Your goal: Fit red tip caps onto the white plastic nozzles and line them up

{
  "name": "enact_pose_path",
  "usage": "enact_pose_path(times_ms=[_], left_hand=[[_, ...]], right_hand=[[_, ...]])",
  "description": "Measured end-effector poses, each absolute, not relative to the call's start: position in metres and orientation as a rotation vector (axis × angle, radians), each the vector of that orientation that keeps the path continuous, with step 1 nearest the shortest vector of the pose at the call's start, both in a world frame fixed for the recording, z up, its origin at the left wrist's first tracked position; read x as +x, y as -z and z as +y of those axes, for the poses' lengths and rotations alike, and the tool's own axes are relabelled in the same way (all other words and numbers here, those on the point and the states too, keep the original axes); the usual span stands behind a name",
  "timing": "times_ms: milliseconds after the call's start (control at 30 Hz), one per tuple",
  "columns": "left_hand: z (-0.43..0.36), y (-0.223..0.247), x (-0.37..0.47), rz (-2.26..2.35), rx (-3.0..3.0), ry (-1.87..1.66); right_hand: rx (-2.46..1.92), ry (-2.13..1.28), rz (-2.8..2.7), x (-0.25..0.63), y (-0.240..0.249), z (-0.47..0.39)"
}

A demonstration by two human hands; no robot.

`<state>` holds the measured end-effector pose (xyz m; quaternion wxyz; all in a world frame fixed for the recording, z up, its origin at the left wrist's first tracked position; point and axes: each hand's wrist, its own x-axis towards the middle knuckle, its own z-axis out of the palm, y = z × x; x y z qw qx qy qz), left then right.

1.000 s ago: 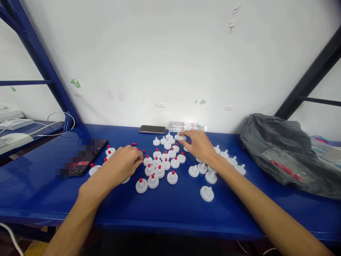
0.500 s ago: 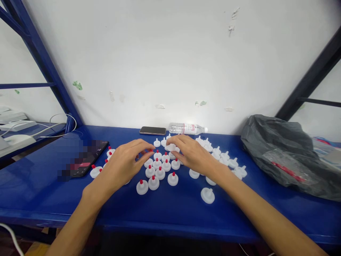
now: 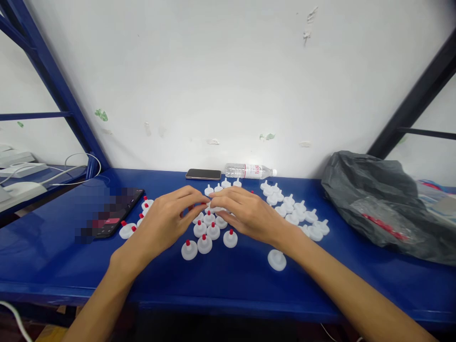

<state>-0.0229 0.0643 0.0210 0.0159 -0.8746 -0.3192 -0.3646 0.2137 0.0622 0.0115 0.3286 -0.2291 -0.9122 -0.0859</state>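
My left hand (image 3: 171, 213) is closed in a pinch, with a small red cap (image 3: 204, 203) at its fingertips, mostly hidden. My right hand (image 3: 249, 213) grips a white round nozzle lid (image 3: 215, 209), largely covered by the fingers. The fingertips of both hands meet over the middle of the group. Below them stand several white nozzle lids with red tips, such as one red-tipped lid (image 3: 204, 244) near the front. Beyond the right hand are several plain white nozzle lids (image 3: 299, 209). A single plain lid (image 3: 277, 260) lies tilted near my right forearm.
A dark phone (image 3: 204, 174) and a clear plastic bottle (image 3: 249, 171) lie along the wall. At left is a larger phone (image 3: 119, 213), partly blurred. A grey plastic bag (image 3: 356, 199) at right carries a clear pouch of red caps (image 3: 386, 227). The blue table (image 3: 228, 285) ends nearby.
My right hand has moved left with the white nozzle lid, closing the gap to my left hand. The left hand has stayed nearly in place with the red cap.
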Motion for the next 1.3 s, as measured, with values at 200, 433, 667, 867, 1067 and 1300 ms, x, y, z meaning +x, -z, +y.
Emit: enact_pose_path(times_ms=[200,433,667,867,1067,1300], left_hand=[[0.059,-0.025,-0.02,-0.936,-2.616,1.305],[0.057,-0.024,-0.018,-0.864,-2.592,1.363],[0.052,-0.02,-0.012,-0.846,-2.576,1.338],[0.052,-0.016,-0.011,-0.837,-2.536,1.288],[0.053,-0.013,-0.009,-0.767,-2.553,1.312],[0.052,-0.02,-0.01,-0.884,-2.613,1.297]], right_hand=[[-0.728,0.128,-2.259,0.212,-0.007,0.062],[-0.817,-0.436,-2.11,0.203,-0.011,0.051],[-0.648,-1.028,-1.892,0.195,-0.014,0.044],[-0.635,-1.174,-1.829,0.199,-0.013,0.049],[-0.625,-1.185,-1.807,0.199,-0.011,0.052],[-0.872,-0.913,-1.696,0.201,-0.015,0.06]])
